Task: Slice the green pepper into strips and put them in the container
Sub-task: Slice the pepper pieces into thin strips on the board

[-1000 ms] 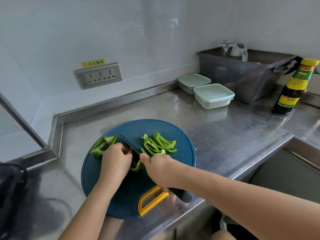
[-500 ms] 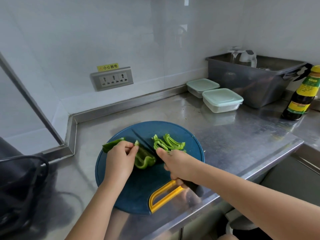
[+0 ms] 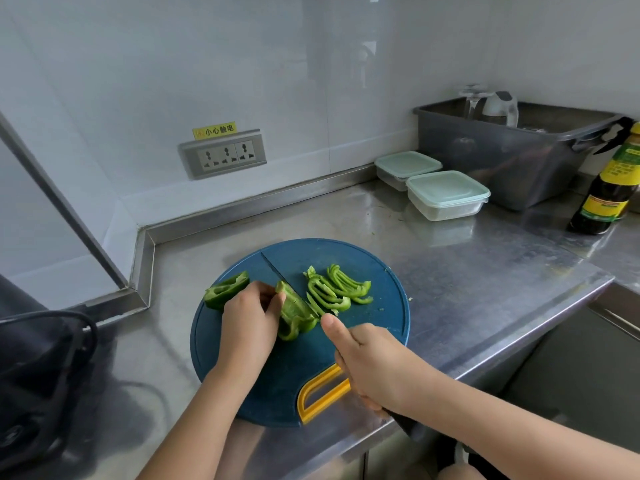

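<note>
A round blue cutting board [image 3: 377,271] with a yellow handle lies on the steel counter. My left hand [image 3: 247,318] holds down a green pepper piece [image 3: 296,315] with curled fingers. My right hand [image 3: 372,363] grips a knife [image 3: 277,271] whose dark blade rests against the right side of that piece. Several cut pepper strips [image 3: 337,289] lie to the right of the blade. Another pepper chunk [image 3: 225,289] sits at the board's left edge. Two lidded plastic containers [image 3: 446,194] stand at the back right.
A grey plastic tub [image 3: 502,157] holding a glass and a kettle stands behind the containers. A dark sauce bottle [image 3: 613,188] is at the far right. A wall socket [image 3: 223,154] is mounted behind. A black appliance with a cord [image 3: 38,368] sits at the left. The counter edge runs close by on the right.
The view has shifted, so the board sits further right in frame. My left hand has repositioned the pepper piece, and the blade now rests against its right side beside the strips.
</note>
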A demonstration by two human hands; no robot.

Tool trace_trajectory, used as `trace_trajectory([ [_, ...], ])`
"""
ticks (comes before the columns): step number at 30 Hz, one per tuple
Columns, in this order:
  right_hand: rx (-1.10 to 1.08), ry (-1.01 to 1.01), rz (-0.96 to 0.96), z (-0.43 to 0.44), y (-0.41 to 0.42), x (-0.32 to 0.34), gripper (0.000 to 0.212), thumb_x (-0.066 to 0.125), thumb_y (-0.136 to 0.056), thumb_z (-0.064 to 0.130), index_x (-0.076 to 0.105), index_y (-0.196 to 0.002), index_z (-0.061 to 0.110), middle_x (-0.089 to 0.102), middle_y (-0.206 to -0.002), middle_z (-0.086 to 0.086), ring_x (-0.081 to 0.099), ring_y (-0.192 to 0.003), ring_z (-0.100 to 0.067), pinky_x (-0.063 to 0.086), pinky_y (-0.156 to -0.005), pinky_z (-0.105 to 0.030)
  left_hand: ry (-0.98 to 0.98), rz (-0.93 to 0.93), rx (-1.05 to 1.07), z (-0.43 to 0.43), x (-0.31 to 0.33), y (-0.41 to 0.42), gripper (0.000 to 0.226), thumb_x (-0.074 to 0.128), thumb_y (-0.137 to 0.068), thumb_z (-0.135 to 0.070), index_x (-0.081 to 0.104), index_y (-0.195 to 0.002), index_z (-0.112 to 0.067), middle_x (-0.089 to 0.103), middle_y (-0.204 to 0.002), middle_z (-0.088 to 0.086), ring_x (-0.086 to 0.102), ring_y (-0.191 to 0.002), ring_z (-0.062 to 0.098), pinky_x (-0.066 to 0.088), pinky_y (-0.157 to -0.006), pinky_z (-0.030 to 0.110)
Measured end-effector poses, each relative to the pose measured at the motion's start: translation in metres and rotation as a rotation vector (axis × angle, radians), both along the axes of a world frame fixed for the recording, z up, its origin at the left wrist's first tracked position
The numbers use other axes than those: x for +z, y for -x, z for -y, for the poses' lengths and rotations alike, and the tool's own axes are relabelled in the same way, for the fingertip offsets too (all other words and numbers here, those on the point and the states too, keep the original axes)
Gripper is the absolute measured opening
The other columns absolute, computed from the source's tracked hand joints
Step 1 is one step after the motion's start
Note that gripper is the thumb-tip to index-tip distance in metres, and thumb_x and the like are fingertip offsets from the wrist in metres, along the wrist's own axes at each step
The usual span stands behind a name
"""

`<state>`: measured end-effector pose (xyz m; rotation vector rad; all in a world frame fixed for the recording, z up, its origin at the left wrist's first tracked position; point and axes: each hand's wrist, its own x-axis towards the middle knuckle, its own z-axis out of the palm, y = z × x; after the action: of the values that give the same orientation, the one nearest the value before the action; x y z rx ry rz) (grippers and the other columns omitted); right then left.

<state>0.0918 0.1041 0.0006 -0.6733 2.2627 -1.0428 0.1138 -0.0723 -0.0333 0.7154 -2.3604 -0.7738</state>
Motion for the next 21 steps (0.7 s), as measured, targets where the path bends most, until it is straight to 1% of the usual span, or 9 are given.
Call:
trace_trajectory([
  [2, 0.000, -0.004, -0.042, 0.000, -0.005, 0.000, 0.061, 0.023, -0.095, 0.061, 0.027, -0.054, 0.015, 0.027, -0.043, 0.004, 0.027, -0.037, -0.013, 0.033, -0.052, -0.028, 0.020, 0.019, 0.013, 0.001, 0.003, -0.001, 0.017, 0.059, -0.092, -0.019, 0.067, -0.096, -0.005, 0.066, -0.085, 0.004, 0.050, -0.070, 0.009, 0.032, -0.055, 0.015],
  [4, 0.008, -0.017, -0.084, 0.001, -0.010, -0.001, 0.061, 0.023, -0.096, 0.059, 0.027, -0.055, 0.014, 0.027, -0.046, 0.003, 0.027, -0.041, -0.014, 0.034, -0.055, -0.030, 0.035, 0.039, 0.027, 0.002, 0.005, -0.002, 0.016, 0.058, -0.093, -0.019, 0.066, -0.095, -0.005, 0.067, -0.085, 0.005, 0.050, -0.070, 0.011, 0.035, -0.060, 0.021],
  [5, 0.017, -0.023, -0.103, 0.001, -0.013, -0.001, 0.060, 0.022, -0.096, 0.057, 0.027, -0.055, 0.014, 0.027, -0.048, 0.002, 0.027, -0.042, -0.014, 0.034, -0.056, -0.031, 0.035, 0.049, 0.036, 0.001, 0.005, -0.003, 0.016, 0.057, -0.093, -0.019, 0.065, -0.095, -0.006, 0.066, -0.083, 0.004, 0.050, -0.069, 0.011, 0.035, -0.062, 0.023],
  [8, 0.028, -0.035, -0.130, 0.002, -0.017, -0.002, 0.059, 0.023, -0.098, 0.055, 0.026, -0.055, 0.014, 0.026, -0.049, 0.002, 0.025, -0.042, -0.013, 0.030, -0.051, -0.027, 0.022, 0.060, 0.057, 0.000, 0.006, -0.002, 0.015, 0.056, -0.093, -0.018, 0.065, -0.095, -0.006, 0.059, -0.078, 0.000, 0.048, -0.064, 0.009, 0.034, -0.057, 0.023],
  [11, 0.047, -0.049, -0.149, 0.001, -0.016, -0.002, 0.059, 0.023, -0.098, 0.054, 0.026, -0.055, 0.014, 0.026, -0.049, 0.002, 0.025, -0.041, -0.013, 0.030, -0.052, -0.027, -0.003, 0.078, 0.058, 0.000, 0.006, -0.001, 0.016, 0.055, -0.093, -0.018, 0.065, -0.095, -0.006, 0.057, -0.075, -0.003, 0.049, -0.064, 0.010, 0.036, -0.061, 0.025],
  [13, 0.053, -0.072, -0.176, 0.000, -0.015, -0.004, 0.059, 0.022, -0.098, 0.053, 0.026, -0.055, 0.014, 0.027, -0.050, 0.000, 0.026, -0.043, -0.013, 0.030, -0.052, -0.027, -0.019, 0.084, 0.046, 0.001, 0.007, -0.001, 0.015, 0.054, -0.094, -0.018, 0.065, -0.090, -0.007, 0.053, -0.068, -0.008, 0.047, -0.060, 0.005, 0.034, -0.055, 0.023],
  [14, 0.059, -0.085, -0.187, -0.001, -0.014, -0.004, 0.058, 0.022, -0.098, 0.053, 0.027, -0.055, 0.014, 0.027, -0.050, 0.000, 0.026, -0.043, -0.013, 0.030, -0.052, -0.026, -0.027, 0.087, 0.040, 0.001, 0.007, -0.001, 0.016, 0.054, -0.094, -0.017, 0.064, -0.086, -0.007, 0.052, -0.065, -0.009, 0.046, -0.059, 0.002, 0.034, -0.052, 0.020],
  [16, 0.074, -0.100, -0.190, -0.002, -0.012, -0.004, 0.058, 0.021, -0.098, 0.053, 0.028, -0.056, 0.014, 0.028, -0.051, -0.001, 0.027, -0.044, -0.013, 0.030, -0.052, -0.025, -0.042, 0.098, 0.034, 0.001, 0.007, 0.000, 0.018, 0.054, -0.094, -0.016, 0.063, -0.080, -0.008, 0.052, -0.063, -0.008, 0.048, -0.059, 0.002, 0.033, -0.050, 0.016],
  [21, 0.100, -0.116, -0.165, -0.003, -0.006, -0.002, 0.058, 0.020, -0.098, 0.054, 0.030, -0.057, 0.014, 0.030, -0.052, 0.000, 0.029, -0.044, -0.011, 0.030, -0.052, -0.025, -0.105, 0.162, 0.036, 0.002, 0.008, 0.003, 0.017, 0.054, -0.095, -0.018, 0.065, -0.089, -0.007, 0.052, -0.063, -0.007, 0.049, -0.057, 0.004, 0.030, -0.047, 0.016],
])
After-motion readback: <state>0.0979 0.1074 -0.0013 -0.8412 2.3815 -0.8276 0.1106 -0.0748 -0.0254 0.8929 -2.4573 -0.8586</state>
